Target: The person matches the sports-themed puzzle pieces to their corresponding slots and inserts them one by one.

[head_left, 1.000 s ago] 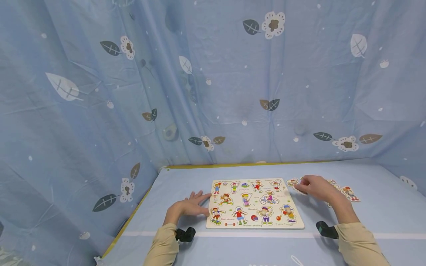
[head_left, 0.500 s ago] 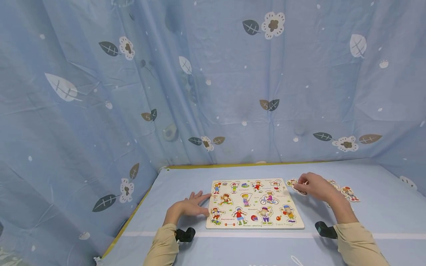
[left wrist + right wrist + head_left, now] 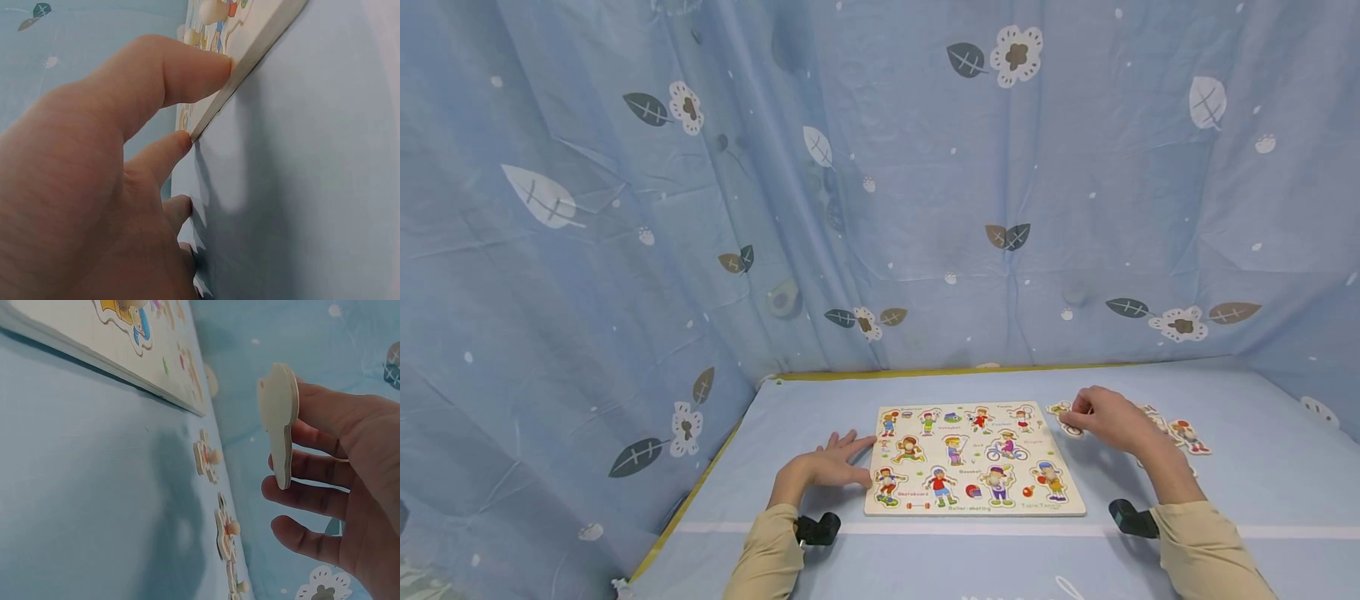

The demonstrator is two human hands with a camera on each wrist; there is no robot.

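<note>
A wooden peg puzzle board [image 3: 1071, 498] with printed sports figures lies on the table between my hands. My left hand [image 3: 831, 465] rests at its left side, fingers spread; in the left wrist view, thumb and index fingertip touch the board's edge [image 3: 253, 56]. Right of the board, my right hand [image 3: 1111, 419] pinches a flat puzzle piece [image 3: 279, 415] between thumb and fingers. The right wrist view shows the piece's plain back, held up off the table; its printed side is hidden there. Several figure pieces sit in the board, some with round wooden knobs.
Loose puzzle pieces lie on the table right of the board, including one [image 3: 1187, 436] beyond my right wrist and one [image 3: 205, 456] near the board's corner. A blue patterned curtain [image 3: 925, 208] hangs behind the table. Each wrist wears a small black camera [image 3: 1133, 518].
My right hand has shifted slightly left and up, and the puzzle piece under its fingers has moved a little left with it. My left hand and the board stay in place.
</note>
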